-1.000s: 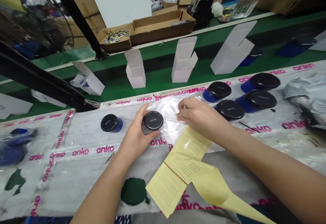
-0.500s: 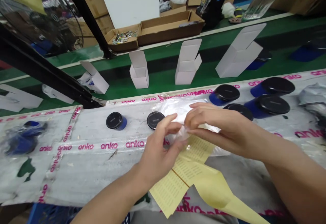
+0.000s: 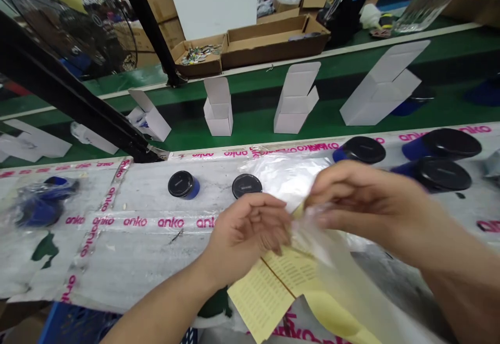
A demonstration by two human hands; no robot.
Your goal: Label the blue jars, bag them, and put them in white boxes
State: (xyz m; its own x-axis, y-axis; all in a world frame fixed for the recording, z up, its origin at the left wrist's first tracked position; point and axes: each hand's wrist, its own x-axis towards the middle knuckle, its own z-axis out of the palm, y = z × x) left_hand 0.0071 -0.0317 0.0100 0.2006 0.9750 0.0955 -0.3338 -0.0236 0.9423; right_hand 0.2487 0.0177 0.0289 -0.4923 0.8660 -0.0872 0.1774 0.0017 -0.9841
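My right hand (image 3: 359, 203) pinches a clear plastic bag (image 3: 332, 250), which hangs down to the lower right and is blurred by motion. Beside it, my left hand (image 3: 250, 234) is turned partly palm up, its fingers loosely curved and apart, with nothing visible in them. Beneath both hands lie yellow sheets of printed labels (image 3: 261, 297). A pile of clear bags (image 3: 289, 177) is spread just behind the hands. Close to my left fingers stands a blue jar with a black lid (image 3: 247, 185), partly hidden by the hand.
Another blue jar (image 3: 183, 185) stands to the left, and several more (image 3: 441, 174) are grouped at right. Open white boxes (image 3: 219, 114) line the green conveyor (image 3: 250, 96) behind the table. A black post (image 3: 78, 83) slants across the left. Bagged blue items (image 3: 42, 203) lie far left.
My right hand has moved right, drawing the clear bag out across the label sheets. My left hand has come apart from it and its fingers have loosened. The view has shifted slightly.
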